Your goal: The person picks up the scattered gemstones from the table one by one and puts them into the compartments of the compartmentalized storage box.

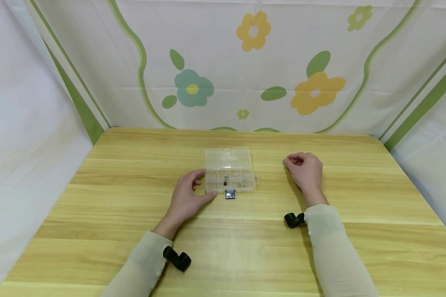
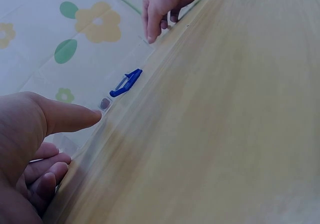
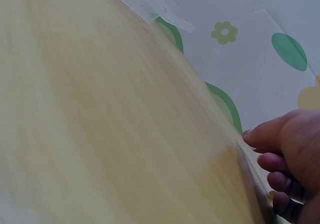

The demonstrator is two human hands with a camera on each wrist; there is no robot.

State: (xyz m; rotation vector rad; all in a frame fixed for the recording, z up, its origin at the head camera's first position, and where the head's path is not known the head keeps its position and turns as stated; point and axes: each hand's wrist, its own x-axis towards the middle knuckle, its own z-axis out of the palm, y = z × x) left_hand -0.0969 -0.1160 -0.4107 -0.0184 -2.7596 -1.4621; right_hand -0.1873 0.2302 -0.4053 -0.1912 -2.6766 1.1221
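A clear plastic compartment box (image 1: 248,189) lies on the table with its lid (image 1: 228,158) raised at the back. My left hand (image 1: 187,196) holds the box at its left end, the thumb at the front corner and the fingers along the side. A blue clasp (image 1: 230,194) sticks out from the front edge; it shows side-on in the left wrist view. Inside are a dark red bead (image 1: 225,183) and several other tiny pieces. Right of the box is my right hand (image 1: 305,173), thumb and forefinger tips together, other fingers curled. Whether something tiny sits between those tips is hidden.
The wooden table (image 1: 223,255) stretches around the box and both hands. Behind it hangs a white flowered cloth (image 1: 223,53), and white cloth drops at both sides. A black camera mount (image 1: 177,258) sits on the left wrist, another (image 1: 294,220) on the right.
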